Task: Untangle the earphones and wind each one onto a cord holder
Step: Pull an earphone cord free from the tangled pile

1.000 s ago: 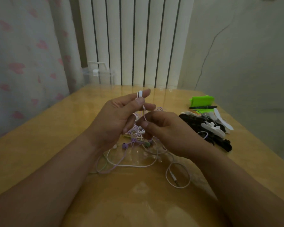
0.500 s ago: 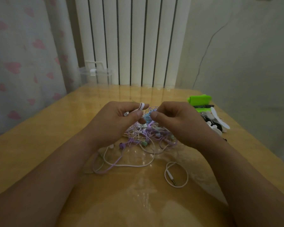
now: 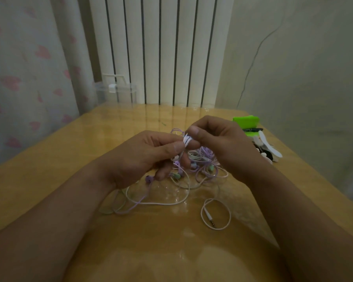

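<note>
Our left hand [image 3: 143, 159] and right hand [image 3: 220, 147] pinch one white cord [image 3: 186, 140] coiled round the left forefinger; below, one plug [image 3: 210, 218] points toward us.

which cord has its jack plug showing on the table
The pale cord looped alone at near right; its plug lies inside that loop, apart from the tangle.

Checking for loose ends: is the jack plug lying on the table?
Yes, the jack plug lies on the table inside a white cord loop.

The left forearm [image 3: 59, 216] and right forearm [image 3: 293, 216] are bare; the left hand [image 3: 143, 159] and right hand [image 3: 222, 147] have short, plain fingernails [image 3: 194, 131].
</note>
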